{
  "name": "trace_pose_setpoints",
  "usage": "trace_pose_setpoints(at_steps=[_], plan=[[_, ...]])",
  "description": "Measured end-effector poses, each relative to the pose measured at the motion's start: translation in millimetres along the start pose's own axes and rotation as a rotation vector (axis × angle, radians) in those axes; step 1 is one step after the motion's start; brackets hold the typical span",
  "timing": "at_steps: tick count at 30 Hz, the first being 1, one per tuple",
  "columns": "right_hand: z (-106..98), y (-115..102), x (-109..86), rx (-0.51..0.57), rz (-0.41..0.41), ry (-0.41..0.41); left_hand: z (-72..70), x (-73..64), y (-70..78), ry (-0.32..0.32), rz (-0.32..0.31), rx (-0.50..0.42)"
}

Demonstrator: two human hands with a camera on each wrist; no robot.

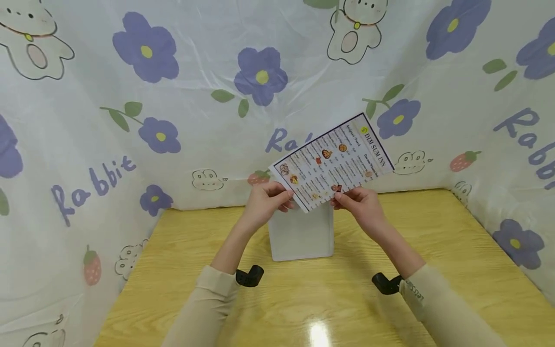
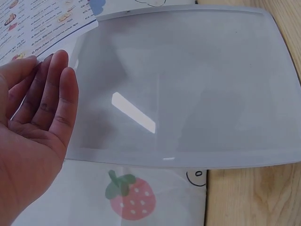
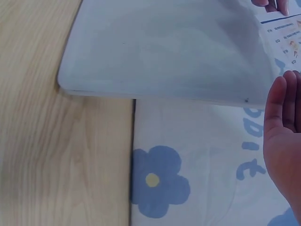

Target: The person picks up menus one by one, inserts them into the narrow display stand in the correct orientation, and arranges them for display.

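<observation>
A printed menu sheet headed "DIM SUM INN" is held up, tilted, between both hands in the head view. My left hand pinches its lower left corner between thumb and fingers. At the lower edge, toward the right, my right hand pinches it the same way. Behind and below the sheet stands a clear-fronted sign holder with a pale frame; the menu covers its upper part. In the left wrist view the holder shows a glossy front, and a corner of the menu is beside it.
The wood-grain table runs under the forearms. A white cloth with flowers, rabbits and strawberries hangs behind and at both sides. Black wrist mounts stick out from the sleeves.
</observation>
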State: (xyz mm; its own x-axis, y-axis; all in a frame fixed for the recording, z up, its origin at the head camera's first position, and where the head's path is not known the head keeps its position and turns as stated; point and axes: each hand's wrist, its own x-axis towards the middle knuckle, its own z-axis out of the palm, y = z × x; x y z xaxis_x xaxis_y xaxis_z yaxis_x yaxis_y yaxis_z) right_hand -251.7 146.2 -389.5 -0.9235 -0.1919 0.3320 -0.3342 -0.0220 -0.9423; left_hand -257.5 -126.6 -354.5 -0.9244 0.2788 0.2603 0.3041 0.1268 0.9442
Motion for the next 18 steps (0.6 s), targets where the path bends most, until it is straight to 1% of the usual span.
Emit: trace_pose_setpoints(at_steps=[5, 9, 13, 18], plan=[[-2, -6, 7.3, -0.003, -0.013, 0.013, -1.5, 7.3, 3.5, 0.014, -0.004, -0.043], [-1, -9, 10.8, -0.005, -0.007, 0.006, -3.5, 9.7, 5.2, 0.041, 0.0, -0.051], [-1, -12, 15.2, -0.002, -0.023, 0.01, -5.5, 12.7, 8.3, 0.07, 0.009, -0.053], [-1, -16, 22.3, -0.017, -0.037, 0.024, -7.5, 17.6, 14.7, 0.117, 0.001, -0.079]])
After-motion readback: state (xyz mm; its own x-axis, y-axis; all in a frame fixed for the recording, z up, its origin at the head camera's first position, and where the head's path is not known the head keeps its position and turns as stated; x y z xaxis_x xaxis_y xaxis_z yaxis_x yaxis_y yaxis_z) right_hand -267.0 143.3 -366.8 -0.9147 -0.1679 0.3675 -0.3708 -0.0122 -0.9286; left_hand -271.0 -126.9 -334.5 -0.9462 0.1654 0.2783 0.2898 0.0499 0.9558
